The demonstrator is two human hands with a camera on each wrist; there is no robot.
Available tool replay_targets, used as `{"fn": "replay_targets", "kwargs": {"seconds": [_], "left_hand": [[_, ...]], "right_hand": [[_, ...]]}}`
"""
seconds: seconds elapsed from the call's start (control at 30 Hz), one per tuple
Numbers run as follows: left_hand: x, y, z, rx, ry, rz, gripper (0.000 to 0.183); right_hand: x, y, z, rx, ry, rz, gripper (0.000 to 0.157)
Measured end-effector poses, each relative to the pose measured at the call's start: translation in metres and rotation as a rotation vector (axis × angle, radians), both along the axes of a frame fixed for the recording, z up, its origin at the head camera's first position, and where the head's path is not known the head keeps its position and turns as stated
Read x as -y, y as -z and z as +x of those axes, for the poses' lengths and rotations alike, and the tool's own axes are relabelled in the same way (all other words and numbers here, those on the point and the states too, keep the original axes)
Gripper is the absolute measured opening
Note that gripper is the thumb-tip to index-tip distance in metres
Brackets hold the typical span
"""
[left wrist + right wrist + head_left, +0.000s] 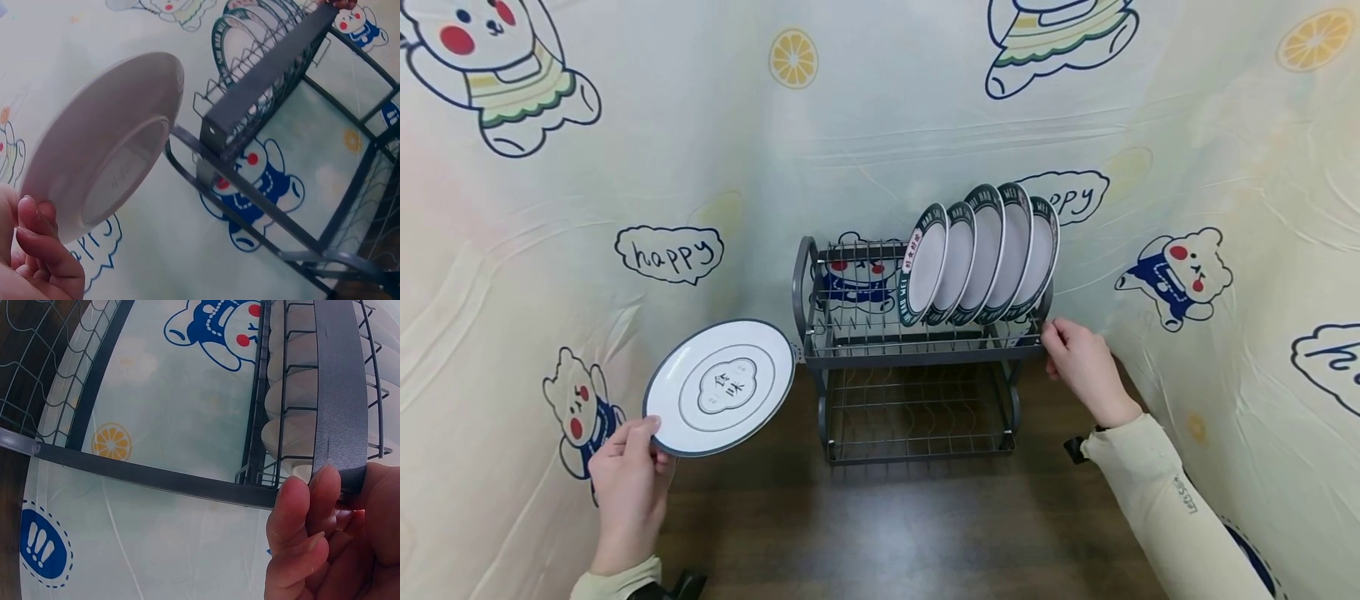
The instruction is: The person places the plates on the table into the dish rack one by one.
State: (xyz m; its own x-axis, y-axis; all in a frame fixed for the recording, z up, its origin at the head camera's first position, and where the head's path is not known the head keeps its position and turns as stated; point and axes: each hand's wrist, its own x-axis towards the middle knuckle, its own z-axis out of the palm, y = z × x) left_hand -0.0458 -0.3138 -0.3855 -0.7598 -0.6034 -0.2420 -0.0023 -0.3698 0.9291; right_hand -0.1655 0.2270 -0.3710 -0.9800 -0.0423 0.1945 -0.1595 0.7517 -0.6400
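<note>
In the head view my left hand (634,479) pinches the near-left rim of a white plate (662,392) with a dark edge and a printed centre. The left wrist view shows the pale underside of that plate (106,144), with fingers beneath its rim. The plate is held in the air, left of a grey two-tier dish rack (925,360). My right hand (1086,367) grips the front right corner of the rack's upper tier, thumb and fingers around the bar (340,394). Several dark-rimmed plates (977,250) stand upright on the right part of the upper tier.
The rack's lower wire tier (917,408) holds no plates. A brown wooden surface (895,525) lies under the rack. A pale sheet printed with bears and orange slices (865,108) hangs behind and on both sides.
</note>
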Motion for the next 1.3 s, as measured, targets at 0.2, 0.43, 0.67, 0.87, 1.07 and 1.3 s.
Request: {"fn": "replay_targets", "kwargs": {"seconds": [0.2, 0.43, 0.67, 0.87, 1.07, 1.3], "left_hand": [[-0.003, -0.009, 0.003, -0.039, 0.038, 0.002, 0.026], [-0.009, -0.017, 0.003, -0.034, 0.045, 0.008, 0.025], [-0.019, -0.022, 0.002, -0.056, 0.068, -0.037, 0.027], [-0.027, -0.025, 0.001, -0.069, 0.107, -0.052, 0.027], [-0.032, -0.027, 0.0, -0.076, 0.157, -0.064, 0.026], [-0.04, -0.027, -0.003, -0.11, 0.188, -0.078, 0.028]], "right_hand": [[0.0, 0.0, 0.0, -0.001, -0.001, -0.001, 0.044], [0.0, -0.001, 0.0, -0.009, -0.005, 0.008, 0.044], [0.0, -0.001, 0.0, -0.011, -0.002, 0.003, 0.044], [0.001, 0.0, -0.001, -0.009, 0.002, 0.005, 0.044], [0.001, 0.001, -0.001, -0.006, 0.014, 0.006, 0.044], [0.002, 0.001, -0.001, -0.02, 0.028, 0.01, 0.044]]}}
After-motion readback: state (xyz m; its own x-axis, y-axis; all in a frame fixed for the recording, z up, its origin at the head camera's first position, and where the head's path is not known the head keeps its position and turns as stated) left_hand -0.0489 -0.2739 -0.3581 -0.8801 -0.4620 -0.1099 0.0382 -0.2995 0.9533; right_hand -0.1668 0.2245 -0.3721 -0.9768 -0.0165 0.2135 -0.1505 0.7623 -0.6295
